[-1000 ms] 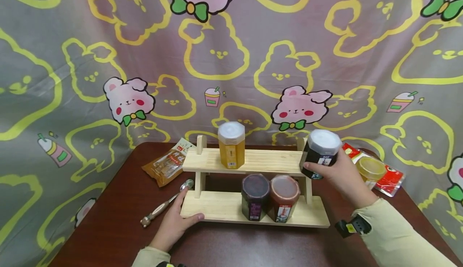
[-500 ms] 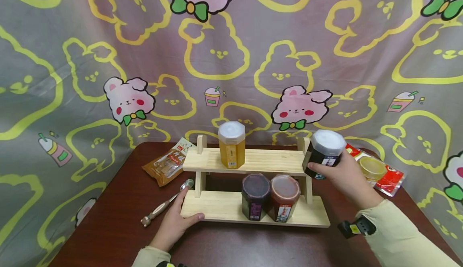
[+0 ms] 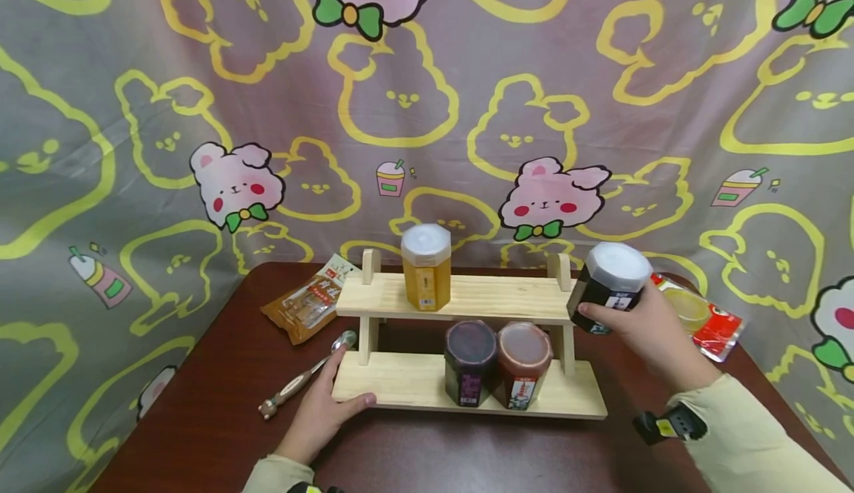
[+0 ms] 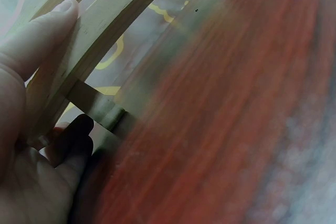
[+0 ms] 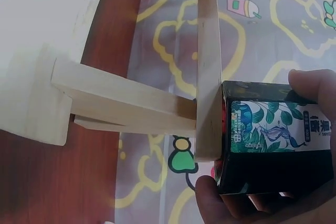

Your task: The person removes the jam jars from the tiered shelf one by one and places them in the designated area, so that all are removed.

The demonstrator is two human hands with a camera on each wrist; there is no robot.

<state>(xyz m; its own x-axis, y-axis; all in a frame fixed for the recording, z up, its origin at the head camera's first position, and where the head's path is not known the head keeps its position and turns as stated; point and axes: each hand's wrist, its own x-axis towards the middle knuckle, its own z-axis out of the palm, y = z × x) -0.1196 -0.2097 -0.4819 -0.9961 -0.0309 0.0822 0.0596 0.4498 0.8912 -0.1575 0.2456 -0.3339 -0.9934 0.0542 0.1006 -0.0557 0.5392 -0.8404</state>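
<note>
- A brown food packet (image 3: 310, 302) lies on the table (image 3: 200, 404) to the left of the rack (image 3: 390, 379), near its upper board.
- A spoon (image 3: 295, 386) lies slantwise left of the rack, its upper end just beside the rack's left support.
- The left hand (image 3: 327, 408) grips the left end of the rack's lower board, thumb on one side and fingers curled round the other.
- A honey-coloured jar (image 3: 427, 278) with a white lid stands upright on the rack's upper board, left of the board's middle.
- A purple-lidded jar (image 3: 470, 367) stands on the rack's lower board, right of the middle.
- A reddish jar (image 3: 524, 367) stands just right of it on the same board, close beside it.
- A dark jar (image 3: 603, 296) with a white lid is at the right end of the rack's upper board, partly past that end, its long axis close to upright; whether its base touches the board I cannot tell.
- The right hand (image 3: 650, 330) grips that jar from the right, thumb across the front; the left hand, at the rack's far end, is well apart from it.
- A yellow jar (image 3: 690, 308), partly hidden, and a red packet (image 3: 720, 330) lie right of the rack, behind the right hand.
</note>
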